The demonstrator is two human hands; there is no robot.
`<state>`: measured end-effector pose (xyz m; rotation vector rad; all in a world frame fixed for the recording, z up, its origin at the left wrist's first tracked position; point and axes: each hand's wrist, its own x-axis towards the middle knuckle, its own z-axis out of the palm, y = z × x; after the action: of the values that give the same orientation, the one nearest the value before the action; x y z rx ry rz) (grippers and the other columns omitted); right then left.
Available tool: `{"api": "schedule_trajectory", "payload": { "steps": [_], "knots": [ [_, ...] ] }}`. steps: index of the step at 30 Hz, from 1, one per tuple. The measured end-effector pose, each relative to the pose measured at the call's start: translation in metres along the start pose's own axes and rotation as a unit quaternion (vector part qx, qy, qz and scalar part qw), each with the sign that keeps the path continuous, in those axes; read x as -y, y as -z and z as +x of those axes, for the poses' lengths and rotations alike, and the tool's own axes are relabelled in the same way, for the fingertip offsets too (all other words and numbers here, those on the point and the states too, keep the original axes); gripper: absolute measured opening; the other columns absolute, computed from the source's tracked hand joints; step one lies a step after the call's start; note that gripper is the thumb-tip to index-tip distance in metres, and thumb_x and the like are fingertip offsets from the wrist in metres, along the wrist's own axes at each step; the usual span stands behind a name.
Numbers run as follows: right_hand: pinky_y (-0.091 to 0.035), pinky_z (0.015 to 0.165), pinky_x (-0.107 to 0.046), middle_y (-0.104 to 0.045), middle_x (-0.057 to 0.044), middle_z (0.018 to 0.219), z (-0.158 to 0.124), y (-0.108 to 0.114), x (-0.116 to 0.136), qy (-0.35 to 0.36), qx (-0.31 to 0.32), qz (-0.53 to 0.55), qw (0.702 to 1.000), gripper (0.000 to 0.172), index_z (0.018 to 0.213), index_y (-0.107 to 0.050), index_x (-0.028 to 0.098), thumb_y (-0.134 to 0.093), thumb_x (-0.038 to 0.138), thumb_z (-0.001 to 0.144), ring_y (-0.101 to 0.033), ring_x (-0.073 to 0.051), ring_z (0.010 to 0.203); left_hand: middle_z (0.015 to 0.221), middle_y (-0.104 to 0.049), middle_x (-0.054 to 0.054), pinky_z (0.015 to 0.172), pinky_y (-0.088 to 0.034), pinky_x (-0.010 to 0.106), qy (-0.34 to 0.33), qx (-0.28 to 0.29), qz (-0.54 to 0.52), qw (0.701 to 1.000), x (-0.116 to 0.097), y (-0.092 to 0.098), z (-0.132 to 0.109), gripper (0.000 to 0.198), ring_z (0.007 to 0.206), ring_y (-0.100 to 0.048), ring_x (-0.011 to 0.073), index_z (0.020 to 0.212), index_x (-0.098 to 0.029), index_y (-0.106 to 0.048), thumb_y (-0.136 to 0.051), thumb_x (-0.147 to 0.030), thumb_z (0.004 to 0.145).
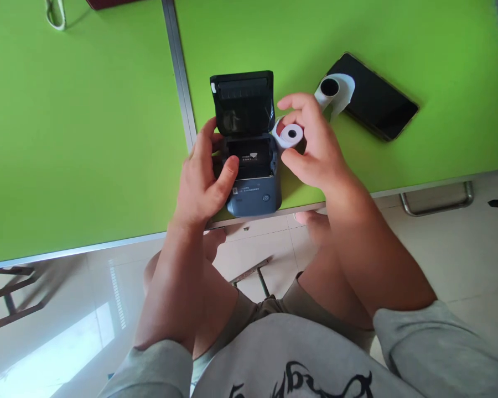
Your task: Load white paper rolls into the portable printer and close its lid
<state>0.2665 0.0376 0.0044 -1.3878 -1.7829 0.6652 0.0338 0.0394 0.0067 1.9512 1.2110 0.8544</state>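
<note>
A small dark blue label printer (253, 197) stands at the front edge of the green table, its black lid (244, 105) raised. The paper compartment shows a printed label inside and no roll. My left hand (205, 179) grips the printer's left side, thumb over the compartment's edge. Just right of the printer, my right hand (315, 146) has its thumb and fingers curved round a small white paper roll (292, 134), whose core faces up. Beyond that hand another white paper roll (327, 91), its end partly unwound, is by a black phone (375, 102).
The green table (87, 138) has a metal seam (178, 66) running left of the printer. A white cord loop (56, 19) and the edge of a dark red object (108, 3) show at the back left. A metal bar (437, 210) sticks out below the front edge.
</note>
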Motion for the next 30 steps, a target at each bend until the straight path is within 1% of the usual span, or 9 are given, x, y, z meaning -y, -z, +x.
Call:
{"api": "schedule_trajectory", "payload": {
  "steps": [2, 4, 8, 10, 14, 16, 21, 25, 30],
  "knots": [
    [-0.055, 0.080, -0.038, -0.060, 0.002, 0.092, 0.000, 0.000, -0.001, -0.009, -0.014, 0.001, 1.000, 0.057, 0.126, -0.042, 0.032, -0.056, 0.011, 0.074, -0.058, -0.017, 0.081, 0.133, -0.060, 0.012, 0.100, -0.055, 0.051, 0.000, -0.001, -0.003, 1.000, 0.001, 0.000, 0.000, 0.068, 0.114, -0.066, 0.0314, 0.148, -0.032, -0.038, -0.049, -0.070, 0.093],
    [-0.055, 0.081, -0.038, -0.060, 0.001, 0.094, 0.002, -0.001, -0.001, -0.015, -0.017, -0.014, 1.000, 0.047, 0.118, -0.045, 0.031, -0.056, 0.012, 0.077, -0.059, -0.018, 0.084, 0.133, -0.061, 0.011, 0.100, -0.055, 0.049, -0.004, -0.003, -0.006, 1.000, 0.001, 0.000, 0.000, 0.067, 0.113, -0.067, 0.0304, 0.148, -0.033, -0.039, -0.050, -0.069, 0.093],
    [-0.054, 0.094, -0.044, -0.057, -0.003, 0.108, 0.006, -0.003, -0.003, 0.004, -0.039, -0.061, 0.997, 0.026, 0.105, -0.050, 0.028, -0.060, 0.020, 0.082, -0.058, -0.021, 0.101, 0.133, -0.061, 0.010, 0.102, -0.054, 0.049, -0.007, -0.004, 0.000, 1.000, -0.002, 0.000, -0.001, 0.065, 0.115, -0.066, 0.0297, 0.148, -0.031, -0.039, -0.049, -0.067, 0.094],
    [-0.053, 0.096, -0.044, -0.056, -0.003, 0.107, 0.007, -0.003, -0.004, 0.000, -0.065, -0.070, 0.995, 0.026, 0.106, -0.049, 0.028, -0.063, 0.025, 0.084, -0.058, -0.021, 0.101, 0.135, -0.060, 0.011, 0.103, -0.053, 0.048, -0.002, 0.000, 0.000, 1.000, -0.004, 0.000, -0.001, 0.066, 0.116, -0.066, 0.0299, 0.148, -0.030, -0.038, -0.048, -0.068, 0.094],
    [-0.054, 0.082, -0.038, -0.057, 0.001, 0.088, 0.006, -0.004, -0.005, -0.039, -0.077, -0.067, 0.994, 0.036, 0.111, -0.045, 0.030, -0.069, 0.032, 0.084, -0.055, -0.017, 0.080, 0.136, -0.061, 0.010, 0.103, -0.053, 0.046, -0.006, 0.000, -0.008, 1.000, -0.004, -0.001, -0.001, 0.064, 0.117, -0.065, 0.0290, 0.147, -0.029, -0.039, -0.049, -0.065, 0.095],
    [-0.053, 0.079, -0.037, -0.056, 0.001, 0.084, 0.005, -0.004, -0.003, -0.040, -0.094, -0.064, 0.993, 0.043, 0.115, -0.044, 0.031, -0.072, 0.032, 0.082, -0.055, -0.017, 0.077, 0.136, -0.061, 0.010, 0.102, -0.054, 0.046, -0.012, -0.002, -0.008, 1.000, -0.004, -0.001, -0.001, 0.063, 0.117, -0.065, 0.0284, 0.147, -0.029, -0.039, -0.049, -0.064, 0.096],
    [-0.057, 0.079, -0.036, -0.061, 0.001, 0.100, 0.006, -0.008, -0.006, -0.022, -0.112, 0.000, 0.993, 0.054, 0.127, -0.037, 0.033, -0.070, 0.032, 0.084, -0.064, -0.017, 0.089, 0.135, -0.061, 0.011, 0.103, -0.054, 0.046, -0.006, 0.003, 0.002, 1.000, -0.007, 0.000, 0.000, 0.065, 0.117, -0.066, 0.0286, 0.147, -0.028, -0.039, -0.048, -0.066, 0.095],
    [-0.058, 0.076, -0.033, -0.064, 0.000, 0.110, 0.007, -0.013, -0.015, -0.006, -0.089, 0.045, 0.995, 0.041, 0.121, -0.038, 0.032, -0.060, 0.027, 0.088, -0.066, -0.016, 0.096, 0.135, -0.061, 0.011, 0.102, -0.053, 0.046, -0.003, 0.003, 0.004, 1.000, -0.007, 0.000, 0.000, 0.066, 0.116, -0.066, 0.0285, 0.148, -0.028, -0.039, -0.048, -0.066, 0.095],
    [-0.058, 0.073, -0.034, -0.064, -0.001, 0.107, 0.006, -0.010, -0.014, 0.008, -0.067, -0.003, 0.998, 0.020, 0.104, -0.047, 0.028, -0.056, 0.023, 0.087, -0.063, -0.016, 0.090, 0.134, -0.062, 0.010, 0.100, -0.055, 0.045, -0.014, -0.005, -0.008, 1.000, -0.004, -0.001, -0.001, 0.064, 0.112, -0.067, 0.0280, 0.146, -0.029, -0.040, -0.049, -0.065, 0.095]
  ]
}}
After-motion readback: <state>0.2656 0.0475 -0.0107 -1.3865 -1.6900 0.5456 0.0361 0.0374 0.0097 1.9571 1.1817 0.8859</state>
